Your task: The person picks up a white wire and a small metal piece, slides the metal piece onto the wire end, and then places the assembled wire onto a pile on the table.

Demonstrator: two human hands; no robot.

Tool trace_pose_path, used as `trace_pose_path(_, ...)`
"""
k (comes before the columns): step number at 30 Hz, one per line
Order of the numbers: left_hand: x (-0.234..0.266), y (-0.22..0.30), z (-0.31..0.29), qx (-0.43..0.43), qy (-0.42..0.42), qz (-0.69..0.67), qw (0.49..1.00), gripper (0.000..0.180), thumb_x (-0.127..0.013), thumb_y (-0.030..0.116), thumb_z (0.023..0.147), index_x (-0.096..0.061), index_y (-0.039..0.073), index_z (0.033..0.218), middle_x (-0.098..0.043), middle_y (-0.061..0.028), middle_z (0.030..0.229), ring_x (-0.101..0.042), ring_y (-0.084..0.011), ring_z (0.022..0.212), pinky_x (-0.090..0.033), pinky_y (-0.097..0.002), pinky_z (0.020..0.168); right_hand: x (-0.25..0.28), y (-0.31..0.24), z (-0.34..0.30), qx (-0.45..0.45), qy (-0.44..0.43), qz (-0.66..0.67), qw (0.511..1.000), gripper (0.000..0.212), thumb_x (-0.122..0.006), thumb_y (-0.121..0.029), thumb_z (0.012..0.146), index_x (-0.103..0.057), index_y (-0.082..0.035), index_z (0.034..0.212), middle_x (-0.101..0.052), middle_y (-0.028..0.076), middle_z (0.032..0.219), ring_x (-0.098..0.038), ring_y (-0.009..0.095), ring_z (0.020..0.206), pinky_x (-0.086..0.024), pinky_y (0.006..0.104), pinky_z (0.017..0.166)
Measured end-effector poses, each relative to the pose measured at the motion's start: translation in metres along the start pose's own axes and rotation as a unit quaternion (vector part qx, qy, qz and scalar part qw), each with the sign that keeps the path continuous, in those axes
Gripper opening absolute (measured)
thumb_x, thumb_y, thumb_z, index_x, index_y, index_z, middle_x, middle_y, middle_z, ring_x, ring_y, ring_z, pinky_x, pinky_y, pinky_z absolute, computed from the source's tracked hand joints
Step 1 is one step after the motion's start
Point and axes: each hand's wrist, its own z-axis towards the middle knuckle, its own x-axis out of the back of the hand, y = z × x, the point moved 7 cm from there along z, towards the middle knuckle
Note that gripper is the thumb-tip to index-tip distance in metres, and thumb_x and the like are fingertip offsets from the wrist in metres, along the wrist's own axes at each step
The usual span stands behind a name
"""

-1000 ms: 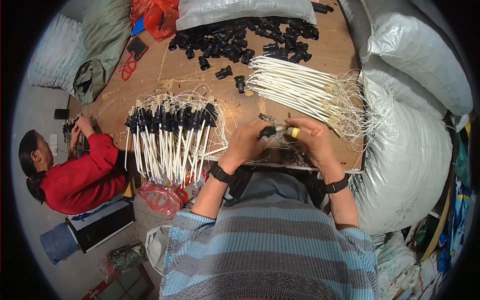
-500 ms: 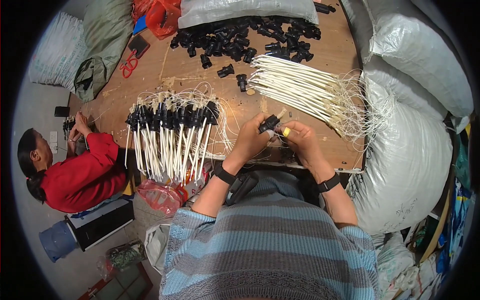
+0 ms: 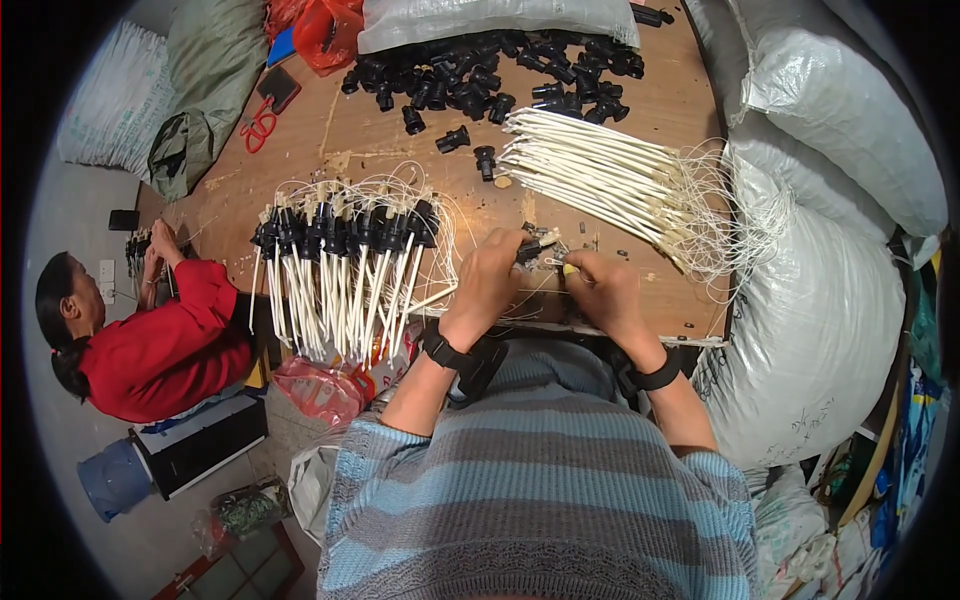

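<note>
My left hand [image 3: 487,287] is closed round a black plastic socket [image 3: 527,250], with a pale tan end piece [image 3: 549,238] pointing up and right out of it. Just to its right, the fingers of my right hand [image 3: 608,295] are pinched together, and a bit of yellow [image 3: 570,269] shows at the fingertips. What this pinch holds is too small to make out. Left of my hands lies a bundle of white rods with black sockets [image 3: 340,235] on their far ends. Behind my right hand is a pile of bare white rods [image 3: 590,175] with thin wires.
Loose black sockets [image 3: 470,90] are heaped at the back of the wooden table [image 3: 330,130], before a white sack [image 3: 500,25]. Red scissors [image 3: 259,128] lie at the far left. Stuffed white sacks [image 3: 810,320] crowd the right edge. Another person in red [image 3: 165,340] works at the left.
My left hand has turned over the socket, so less of it shows and its tan end leans further right. My right hand's fingers have curled in, slightly lower.
</note>
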Motion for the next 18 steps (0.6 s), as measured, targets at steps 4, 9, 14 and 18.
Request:
trace_pose_path(4,-0.001,0.003,0.0,0.017,-0.016,0.031,0.999,0.037,-0.058,-0.01,0.072,-0.058,0.004,0.106,-0.06,-0.0171,0.098,-0.06,-0.0398,0.09,-0.05,-0.0423,0.073,0.001,-0.005,0.005,-0.001,0.004,-0.009,1.0,0.019,-0.064,-0.004,0.075,-0.069,-0.007,0.093,-0.06,0.012,0.064,-0.057,0.024,0.051,-0.044,0.0329,0.05)
trace_pose_path(9,0.0,0.013,-0.002,-0.022,0.009,0.091,0.996,0.028,-0.054,-0.007,0.077,-0.059,0.006,0.101,-0.058,-0.0158,0.089,-0.06,-0.0379,0.085,-0.049,-0.0434,0.069,-0.001,-0.002,0.005,0.001,0.027,0.001,1.0,0.019,-0.064,-0.004,0.074,-0.069,-0.007,0.093,-0.059,0.013,0.063,-0.057,0.024,0.051,-0.043,0.0328,0.049)
trace_pose_path(14,-0.005,0.016,-0.002,-0.019,-0.004,0.092,0.996,0.026,-0.052,-0.006,0.078,-0.058,0.006,0.101,-0.058,-0.0155,0.088,-0.06,-0.0376,0.084,-0.049,-0.0437,0.069,-0.002,-0.003,0.007,-0.011,-0.002,-0.011,1.0,0.017,-0.065,-0.004,0.074,-0.069,-0.008,0.09,-0.059,0.012,0.063,-0.058,0.023,0.051,-0.044,0.0325,0.049)
trace_pose_path(18,-0.008,0.01,-0.005,-0.007,-0.017,0.078,0.997,0.03,-0.057,-0.005,0.075,-0.058,0.006,0.103,-0.06,-0.0152,0.092,-0.06,-0.0374,0.086,-0.049,-0.0436,0.07,-0.002,-0.002,0.005,-0.017,-0.001,-0.021,1.0,0.015,-0.065,-0.005,0.074,-0.069,-0.007,0.088,-0.06,0.013,0.062,-0.06,0.024,0.051,-0.044,0.0332,0.049)
